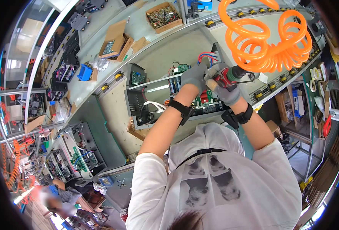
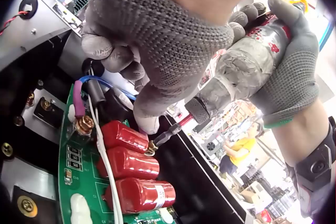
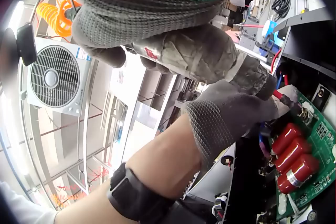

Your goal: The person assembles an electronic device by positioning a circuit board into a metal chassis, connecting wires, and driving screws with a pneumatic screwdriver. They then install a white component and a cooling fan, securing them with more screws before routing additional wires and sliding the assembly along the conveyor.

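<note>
My gloved right hand point(image 1: 230, 94) grips a tape-wrapped power screwdriver point(image 2: 247, 66) with a red body. Its thin bit point(image 2: 172, 132) points down to a brass-coloured screw point(image 2: 151, 148) beside three red cylindrical capacitors point(image 2: 131, 165) on a green circuit board point(image 2: 79, 182). Close to the bit's tip, one fingertip of my gloved left hand point(image 2: 157, 50) reaches down, while its other fingers curl under the palm. I cannot tell whether those fingers hold a wire. A blue wire point(image 2: 115, 88) runs behind them. Around the board stands an open black metal case point(image 1: 133, 102).
A coiled orange air hose point(image 1: 269, 57) hangs at the screwdriver's back end. Boxes of small hardware point(image 1: 163, 17) and a blue bin point(image 1: 85, 73) stand across the bench. Another opened unit point(image 1: 77, 151) is on the left. A person point(image 1: 58, 199) is at the lower left.
</note>
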A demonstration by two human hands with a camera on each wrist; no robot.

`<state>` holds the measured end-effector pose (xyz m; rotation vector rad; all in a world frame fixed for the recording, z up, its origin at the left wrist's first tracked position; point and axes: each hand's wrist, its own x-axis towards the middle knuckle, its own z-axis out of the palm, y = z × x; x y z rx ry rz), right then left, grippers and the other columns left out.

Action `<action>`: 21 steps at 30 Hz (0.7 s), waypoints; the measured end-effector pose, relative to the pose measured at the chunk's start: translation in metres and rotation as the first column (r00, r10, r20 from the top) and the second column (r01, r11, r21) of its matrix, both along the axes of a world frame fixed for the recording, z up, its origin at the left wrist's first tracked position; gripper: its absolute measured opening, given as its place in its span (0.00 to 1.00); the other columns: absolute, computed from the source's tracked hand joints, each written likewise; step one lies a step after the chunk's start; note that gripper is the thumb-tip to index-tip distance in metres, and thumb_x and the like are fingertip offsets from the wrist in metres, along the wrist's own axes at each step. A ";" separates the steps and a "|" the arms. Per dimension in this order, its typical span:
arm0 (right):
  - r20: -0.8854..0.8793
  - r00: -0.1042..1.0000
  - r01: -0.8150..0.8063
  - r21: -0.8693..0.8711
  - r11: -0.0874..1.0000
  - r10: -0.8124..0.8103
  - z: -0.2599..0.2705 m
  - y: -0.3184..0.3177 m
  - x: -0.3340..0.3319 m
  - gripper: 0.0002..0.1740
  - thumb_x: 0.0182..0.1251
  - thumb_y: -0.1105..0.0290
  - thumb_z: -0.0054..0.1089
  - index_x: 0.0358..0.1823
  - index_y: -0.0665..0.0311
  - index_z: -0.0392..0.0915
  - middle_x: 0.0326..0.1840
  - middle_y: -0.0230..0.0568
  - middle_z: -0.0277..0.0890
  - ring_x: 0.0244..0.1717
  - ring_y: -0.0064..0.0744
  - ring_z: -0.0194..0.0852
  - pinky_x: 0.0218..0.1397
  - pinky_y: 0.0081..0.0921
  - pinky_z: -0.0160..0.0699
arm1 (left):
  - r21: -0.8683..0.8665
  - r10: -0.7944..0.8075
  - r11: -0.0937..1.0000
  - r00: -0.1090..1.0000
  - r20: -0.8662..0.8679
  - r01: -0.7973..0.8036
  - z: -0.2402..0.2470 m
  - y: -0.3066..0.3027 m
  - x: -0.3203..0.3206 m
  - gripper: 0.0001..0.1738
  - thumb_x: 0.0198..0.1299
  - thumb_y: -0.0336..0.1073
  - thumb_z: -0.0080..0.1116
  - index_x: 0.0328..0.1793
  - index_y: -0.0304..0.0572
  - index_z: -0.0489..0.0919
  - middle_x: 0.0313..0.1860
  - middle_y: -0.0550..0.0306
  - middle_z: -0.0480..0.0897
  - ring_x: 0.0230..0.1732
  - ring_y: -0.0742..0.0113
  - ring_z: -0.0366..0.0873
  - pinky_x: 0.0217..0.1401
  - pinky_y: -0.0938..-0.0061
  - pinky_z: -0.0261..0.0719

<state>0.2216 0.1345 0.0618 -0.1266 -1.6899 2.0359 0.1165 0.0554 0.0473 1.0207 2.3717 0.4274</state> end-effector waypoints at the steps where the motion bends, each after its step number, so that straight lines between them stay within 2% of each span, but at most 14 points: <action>1: -0.023 1.000 -0.005 0.001 1.000 0.005 -0.004 -0.001 -0.002 0.12 0.44 0.82 0.61 0.31 0.64 0.72 0.29 0.34 0.73 0.31 0.23 0.71 0.33 0.21 0.71 | -0.001 -0.010 1.000 1.000 0.005 0.010 0.001 -0.001 0.000 0.23 0.45 0.38 0.64 0.48 0.47 0.70 0.46 0.50 0.79 0.48 0.51 0.78 0.45 0.62 0.76; 2: -0.022 1.000 -0.013 0.004 1.000 0.013 -0.007 -0.001 -0.003 0.12 0.44 0.82 0.61 0.31 0.64 0.72 0.29 0.34 0.73 0.31 0.23 0.71 0.33 0.21 0.71 | -0.003 -0.022 1.000 1.000 0.010 0.022 0.002 -0.002 0.000 0.24 0.45 0.39 0.64 0.49 0.47 0.69 0.46 0.50 0.79 0.48 0.51 0.78 0.45 0.62 0.76; 5: 0.015 1.000 0.014 0.254 0.967 -0.019 -0.016 0.002 -0.006 0.12 0.43 0.82 0.62 0.29 0.64 0.71 0.27 0.33 0.73 0.29 0.22 0.71 0.32 0.22 0.71 | 0.010 -0.068 0.998 0.998 -0.016 0.069 -0.024 0.001 -0.007 0.29 0.45 0.39 0.65 0.53 0.48 0.66 0.46 0.50 0.79 0.48 0.51 0.78 0.45 0.62 0.77; 6: 0.014 1.000 0.007 0.259 0.966 -0.011 -0.016 0.002 -0.006 0.12 0.43 0.82 0.62 0.29 0.64 0.71 0.27 0.33 0.73 0.29 0.22 0.71 0.32 0.22 0.71 | 0.015 -0.061 0.998 0.998 -0.018 0.061 -0.017 0.001 -0.008 0.29 0.45 0.39 0.65 0.53 0.48 0.66 0.46 0.50 0.79 0.48 0.51 0.78 0.45 0.62 0.77; 8: 0.047 0.999 0.019 0.166 0.986 -0.027 -0.016 -0.001 -0.004 0.11 0.43 0.82 0.63 0.28 0.63 0.71 0.26 0.32 0.73 0.28 0.22 0.71 0.31 0.22 0.70 | -0.108 -0.054 0.992 0.997 0.060 0.060 -0.004 0.001 -0.008 0.32 0.44 0.39 0.66 0.56 0.46 0.63 0.46 0.49 0.79 0.47 0.50 0.79 0.45 0.62 0.78; 9: 0.045 0.999 0.011 0.170 0.985 -0.019 -0.015 -0.002 -0.004 0.11 0.43 0.82 0.63 0.28 0.63 0.71 0.26 0.32 0.73 0.28 0.22 0.71 0.31 0.22 0.70 | -0.104 -0.046 0.993 0.997 0.058 0.052 -0.006 0.001 -0.007 0.32 0.44 0.39 0.66 0.56 0.46 0.63 0.46 0.49 0.79 0.47 0.50 0.79 0.45 0.62 0.78; 11: 0.112 0.990 0.068 0.182 0.981 -0.090 -0.011 -0.003 -0.002 0.11 0.43 0.83 0.62 0.28 0.63 0.71 0.26 0.31 0.73 0.26 0.22 0.70 0.29 0.22 0.70 | -0.027 -0.060 0.998 0.996 -0.073 0.059 -0.010 0.000 -0.004 0.32 0.45 0.37 0.65 0.55 0.42 0.63 0.46 0.46 0.79 0.46 0.49 0.80 0.44 0.61 0.78; 13: 0.133 0.987 0.052 0.233 0.971 -0.085 -0.009 -0.003 0.000 0.11 0.45 0.83 0.61 0.29 0.63 0.72 0.27 0.32 0.73 0.29 0.23 0.71 0.32 0.23 0.72 | -0.024 -0.056 0.998 0.997 -0.050 0.055 -0.009 0.000 -0.003 0.34 0.44 0.37 0.66 0.57 0.39 0.62 0.47 0.43 0.79 0.45 0.47 0.80 0.44 0.61 0.79; 15: 0.105 0.993 0.031 0.132 0.991 -0.045 -0.002 -0.007 0.000 0.11 0.46 0.83 0.59 0.31 0.63 0.72 0.29 0.33 0.73 0.32 0.23 0.71 0.36 0.23 0.72 | -0.002 -0.016 1.000 1.000 -0.023 0.016 -0.011 0.002 -0.002 0.35 0.45 0.37 0.66 0.58 0.38 0.61 0.47 0.43 0.79 0.45 0.47 0.81 0.44 0.61 0.79; 17: 0.108 0.993 0.030 0.167 0.985 -0.049 -0.004 -0.006 0.001 0.12 0.46 0.84 0.59 0.33 0.63 0.72 0.32 0.35 0.73 0.35 0.24 0.71 0.39 0.23 0.72 | 0.001 0.025 1.000 1.000 -0.002 -0.025 -0.006 -0.004 0.001 0.36 0.47 0.38 0.64 0.61 0.42 0.60 0.48 0.44 0.79 0.47 0.48 0.79 0.46 0.61 0.78; 19: 0.094 0.995 -0.030 0.110 0.993 0.020 -0.002 -0.004 0.001 0.14 0.46 0.84 0.59 0.36 0.64 0.71 0.32 0.34 0.73 0.34 0.23 0.71 0.38 0.24 0.73 | 0.137 -0.008 0.991 1.000 -0.011 0.009 -0.003 -0.014 0.002 0.33 0.49 0.40 0.62 0.60 0.47 0.61 0.48 0.48 0.79 0.49 0.48 0.78 0.49 0.61 0.77; 20: 0.071 0.997 -0.009 0.144 0.990 -0.001 -0.001 -0.004 0.003 0.14 0.48 0.84 0.59 0.37 0.65 0.71 0.33 0.35 0.73 0.34 0.23 0.71 0.39 0.23 0.73 | 0.213 0.079 0.972 0.991 0.108 -0.101 0.002 -0.027 0.003 0.29 0.49 0.41 0.62 0.58 0.50 0.66 0.47 0.51 0.78 0.51 0.49 0.76 0.51 0.61 0.75; 21: -0.018 1.000 0.009 0.051 0.999 -0.008 0.001 -0.010 0.003 0.13 0.51 0.83 0.57 0.38 0.64 0.71 0.33 0.37 0.74 0.34 0.23 0.72 0.38 0.21 0.74 | 0.241 0.190 0.945 0.970 0.151 -0.222 0.010 -0.040 0.004 0.22 0.50 0.45 0.62 0.51 0.49 0.73 0.45 0.51 0.79 0.48 0.52 0.77 0.49 0.65 0.74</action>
